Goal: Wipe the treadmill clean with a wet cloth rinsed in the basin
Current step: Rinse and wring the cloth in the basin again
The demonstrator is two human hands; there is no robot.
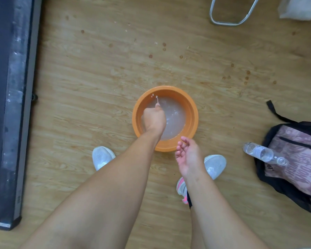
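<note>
A wooden floor with dark spots is seen from above. A round orange basin is set on it, part filled with cloudy water. The left hand is curled into a fist over the water, and a pale tip of the cloth is squeezed in it (most is hidden). The right hand is held loose and spread, palm up, by the rim. The dusty treadmill is seen along the left edge.
</note>
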